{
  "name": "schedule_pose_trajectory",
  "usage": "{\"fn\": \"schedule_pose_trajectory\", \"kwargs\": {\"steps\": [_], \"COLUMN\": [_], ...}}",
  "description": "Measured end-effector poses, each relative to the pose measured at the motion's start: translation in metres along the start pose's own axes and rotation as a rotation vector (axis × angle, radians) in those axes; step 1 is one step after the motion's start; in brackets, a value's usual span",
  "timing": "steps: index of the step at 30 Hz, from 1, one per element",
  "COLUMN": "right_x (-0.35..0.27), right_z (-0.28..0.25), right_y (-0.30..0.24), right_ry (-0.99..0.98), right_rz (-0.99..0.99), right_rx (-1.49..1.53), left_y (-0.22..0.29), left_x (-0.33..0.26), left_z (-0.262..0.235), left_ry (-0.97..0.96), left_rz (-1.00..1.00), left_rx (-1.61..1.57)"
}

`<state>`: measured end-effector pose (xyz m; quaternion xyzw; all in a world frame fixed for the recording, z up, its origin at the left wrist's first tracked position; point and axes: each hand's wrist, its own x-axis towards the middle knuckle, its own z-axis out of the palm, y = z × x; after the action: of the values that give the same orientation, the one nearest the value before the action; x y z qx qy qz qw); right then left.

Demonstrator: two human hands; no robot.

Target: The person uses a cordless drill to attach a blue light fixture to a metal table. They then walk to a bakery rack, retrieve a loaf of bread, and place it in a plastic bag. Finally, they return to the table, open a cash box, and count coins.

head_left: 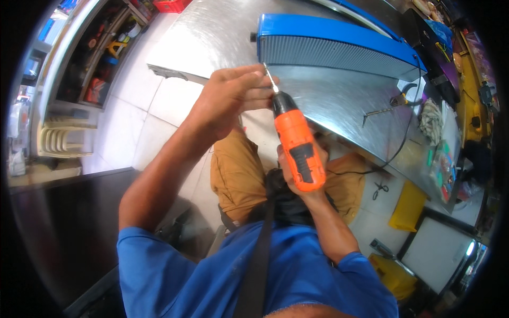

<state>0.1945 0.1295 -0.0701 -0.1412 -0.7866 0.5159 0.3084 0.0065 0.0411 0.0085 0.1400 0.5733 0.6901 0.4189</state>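
Note:
An orange and black power drill (298,140) is held over my lap, its long thin bit (270,77) pointing up and away from me. My right hand (285,165) wraps around the drill's handle from beneath, mostly hidden by the orange body. Beside the bit, my left hand (233,95) has its fingers stretched out and apart. One fingertip shows past the bit's far side; whether it touches the bit I cannot tell. Beyond the bit, a long blue case (339,45) with a grey ribbed face lies on the metal table (318,100).
A black cable (405,140) hangs over the table's right edge toward the drill. Pliers (400,99), a thin metal tool (377,112) and a rag (431,123) lie on the right. Stacked plastic chairs (66,140) and a dark panel (69,222) stand at left. A yellow box (407,206) sits low right.

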Motion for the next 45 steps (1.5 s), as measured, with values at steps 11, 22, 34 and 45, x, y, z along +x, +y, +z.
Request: {"fn": "schedule_pose_trajectory", "kwargs": {"steps": [11, 22, 34, 45], "right_x": [0.003, 0.008, 0.008, 0.008], "right_z": [0.006, 0.014, 0.021, 0.015], "right_y": [-0.01, -0.009, 0.002, -0.002], "right_ry": [-0.021, 0.05, 0.049, -0.001], "right_rz": [0.108, 0.069, 0.033, 0.026], "right_rx": [0.031, 0.041, 0.011, -0.09], "left_y": [0.008, 0.028, 0.012, 0.01], "left_x": [0.01, 0.086, 0.109, 0.114], "left_z": [-0.016, -0.038, -0.008, 0.004], "left_ry": [-0.093, 0.107, -0.044, -0.024], "left_rz": [-0.014, 0.62, 0.549, 0.643], "left_rx": [0.117, 0.583, 0.692, 0.555]}}
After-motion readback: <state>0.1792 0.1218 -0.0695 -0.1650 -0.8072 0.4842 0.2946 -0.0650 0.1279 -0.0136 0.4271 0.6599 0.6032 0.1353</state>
